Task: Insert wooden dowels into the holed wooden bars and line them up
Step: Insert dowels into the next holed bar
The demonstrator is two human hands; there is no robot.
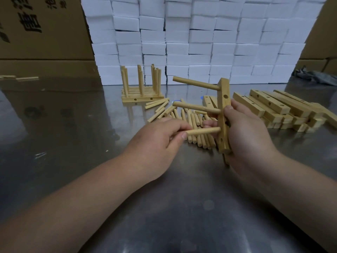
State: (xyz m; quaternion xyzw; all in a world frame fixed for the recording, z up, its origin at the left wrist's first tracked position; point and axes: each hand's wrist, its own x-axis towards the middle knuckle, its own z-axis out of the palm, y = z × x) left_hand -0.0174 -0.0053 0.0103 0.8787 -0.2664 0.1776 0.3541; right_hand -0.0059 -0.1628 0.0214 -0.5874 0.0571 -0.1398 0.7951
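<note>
My right hand (244, 132) grips a holed wooden bar (224, 99), held upright above the metal table. Three dowels stick out of the bar to the left: a top one (195, 83), a middle one (196, 107) and a bottom one (202, 131). My left hand (160, 141) pinches the free end of the bottom dowel, whose other end meets the bar. Loose dowels (184, 117) lie in a heap on the table behind my hands. A row of finished bars (142, 98) with upright dowels stands further back.
A pile of holed bars (277, 106) lies at the right. White foam blocks (200, 37) form a wall at the back. Cardboard boxes (42, 28) stand at the left and far right. A few wood pieces (20, 78) lie at the far left on the steel table (164, 207).
</note>
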